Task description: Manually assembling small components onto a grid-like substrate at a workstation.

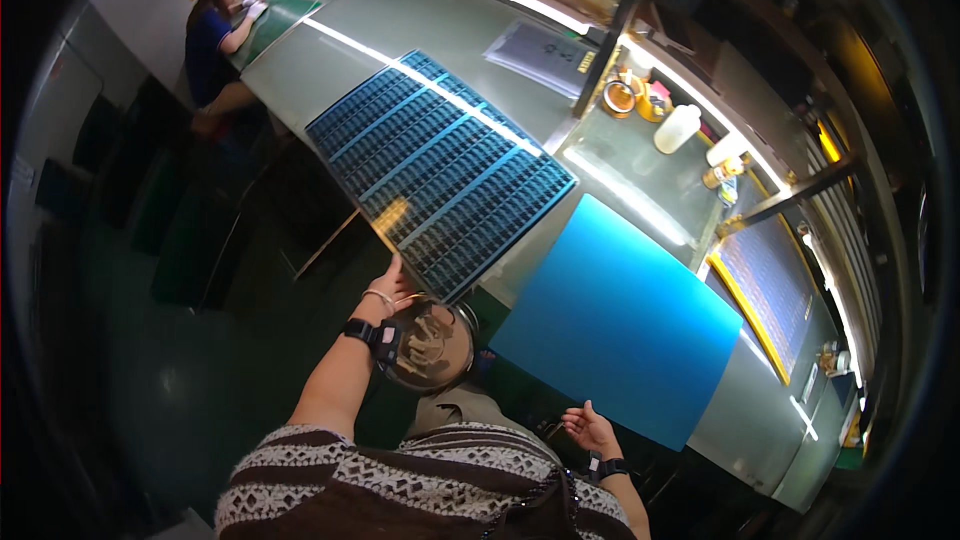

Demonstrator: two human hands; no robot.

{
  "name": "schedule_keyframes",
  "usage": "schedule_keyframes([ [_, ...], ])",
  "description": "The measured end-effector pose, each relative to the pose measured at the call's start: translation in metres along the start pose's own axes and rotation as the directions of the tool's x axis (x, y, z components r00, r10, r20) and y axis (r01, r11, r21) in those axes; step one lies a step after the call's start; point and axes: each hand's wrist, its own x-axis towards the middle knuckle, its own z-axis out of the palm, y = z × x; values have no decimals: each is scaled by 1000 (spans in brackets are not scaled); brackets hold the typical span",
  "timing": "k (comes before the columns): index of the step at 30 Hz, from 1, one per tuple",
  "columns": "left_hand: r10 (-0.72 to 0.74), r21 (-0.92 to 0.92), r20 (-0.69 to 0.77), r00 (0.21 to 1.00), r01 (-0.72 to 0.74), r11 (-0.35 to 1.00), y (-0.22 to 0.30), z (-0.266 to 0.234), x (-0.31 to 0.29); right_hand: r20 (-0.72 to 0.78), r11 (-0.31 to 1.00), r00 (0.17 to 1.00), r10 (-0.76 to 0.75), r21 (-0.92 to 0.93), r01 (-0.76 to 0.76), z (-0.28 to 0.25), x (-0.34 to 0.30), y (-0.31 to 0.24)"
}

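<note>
A large sheet with blue stripes and rows of dark print (440, 170) lies tilted over the bench, its near corner jutting past the edge. At that near edge, my left hand (392, 287) is closed on the printed sheet, some of its fingers hidden beneath it. To the right lies a plain bright blue sheet (625, 325), also reaching over the bench's front edge. My right hand (590, 428) is just below the near edge of this blue sheet, open, with its fingers apart and nothing in them.
A round stool (432, 345) stands beside my left wrist. Along the back of the grey bench (400, 15) are a clear plastic sleeve (540, 58), a white bottle (678, 128) and jars (618, 98). A yellow-framed screen (770, 280) leans at right. Another person (215, 40) works at far left.
</note>
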Motion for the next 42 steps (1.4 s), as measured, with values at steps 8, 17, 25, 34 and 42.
schedule_keyframes([
  [8,214,-173,8,977,-209,962,-23,18,40,113,739,952,-284,-607,293,94,-28,-75],
  [17,152,-387,-194,969,-218,896,-42,54,34,482,133,700,-526,-767,628,258,13,-128],
  [25,-22,-561,188,982,126,818,-39,66,-24,847,-668,435,-304,-516,537,335,60,-110],
  [34,-59,-544,214,975,169,822,-22,54,-43,857,-709,455,-240,-475,520,336,78,-100],
  [42,3,-468,279,960,133,873,-40,32,-22,863,-635,467,-191,-472,611,324,64,-111],
])
